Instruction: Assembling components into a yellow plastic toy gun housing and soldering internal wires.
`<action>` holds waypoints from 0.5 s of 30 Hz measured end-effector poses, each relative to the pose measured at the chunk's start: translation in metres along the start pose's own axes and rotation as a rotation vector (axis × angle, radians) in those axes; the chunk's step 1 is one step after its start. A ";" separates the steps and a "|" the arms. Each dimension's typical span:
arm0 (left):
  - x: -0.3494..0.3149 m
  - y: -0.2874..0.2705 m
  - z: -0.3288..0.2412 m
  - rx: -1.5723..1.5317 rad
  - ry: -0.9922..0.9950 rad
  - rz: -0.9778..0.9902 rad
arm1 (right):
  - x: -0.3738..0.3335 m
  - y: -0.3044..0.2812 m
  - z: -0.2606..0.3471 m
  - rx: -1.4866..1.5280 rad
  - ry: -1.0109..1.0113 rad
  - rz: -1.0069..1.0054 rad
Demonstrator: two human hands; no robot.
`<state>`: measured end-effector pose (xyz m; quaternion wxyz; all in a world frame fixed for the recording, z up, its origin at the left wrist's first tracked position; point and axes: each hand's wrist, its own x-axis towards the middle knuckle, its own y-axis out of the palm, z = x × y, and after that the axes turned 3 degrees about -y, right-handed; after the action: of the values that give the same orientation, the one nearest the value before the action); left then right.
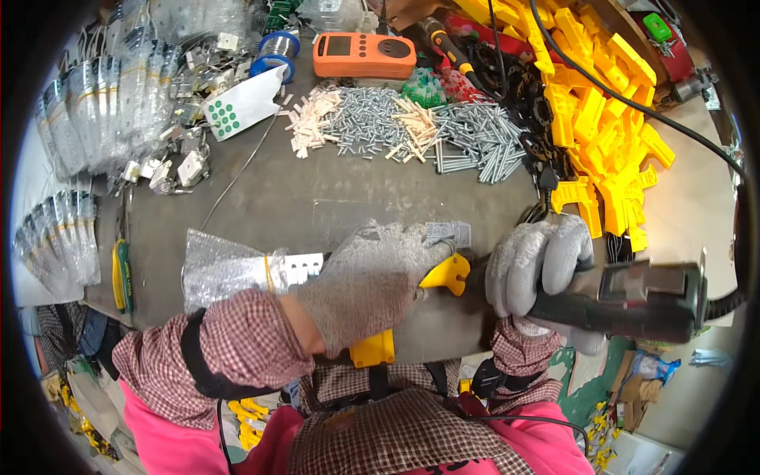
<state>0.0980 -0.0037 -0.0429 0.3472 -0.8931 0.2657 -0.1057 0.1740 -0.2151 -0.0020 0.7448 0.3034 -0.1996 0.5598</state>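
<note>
The grey tabletop [293,186] has a dull, worn surface, with faint pale scratches and smudges across its middle. Beyond its right edge spreads a smooth, pale beige surface [701,206]; whether it is a second table or a board is hard to tell. Past the left edge lies a whitish surface [47,291]. Below the near right corner, the floor [564,366] shows a green patch, with brown cardboard [633,388] and crumpled blue-and-clear plastic [661,368] farther right. A pale greyish expanse [716,408], wall or floor, lies beyond them. The light is even and fairly bright.
</note>
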 end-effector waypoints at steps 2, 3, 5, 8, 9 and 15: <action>-0.003 -0.015 -0.016 0.041 -0.142 0.006 | 0.004 0.020 -0.006 -0.006 -0.043 -0.292; -0.002 -0.013 -0.013 0.034 -0.141 0.006 | 0.002 0.020 -0.006 -0.008 -0.037 -0.294; -0.003 -0.010 -0.012 0.092 0.017 -0.137 | -0.001 0.023 -0.002 -0.272 -0.030 -0.253; -0.003 -0.010 -0.014 0.139 0.048 -0.135 | -0.017 0.045 0.001 -0.388 -0.094 -0.660; -0.006 -0.008 -0.015 0.140 0.051 -0.131 | -0.023 0.035 0.009 -0.308 -0.107 -0.530; -0.007 -0.007 -0.013 0.018 0.020 -0.121 | -0.028 -0.010 0.016 -0.232 -0.143 -0.132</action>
<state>0.0902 -0.0024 -0.0285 0.3455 -0.9033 0.2139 -0.1376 0.1759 -0.2475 -0.0101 0.7938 0.2669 -0.2954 0.4598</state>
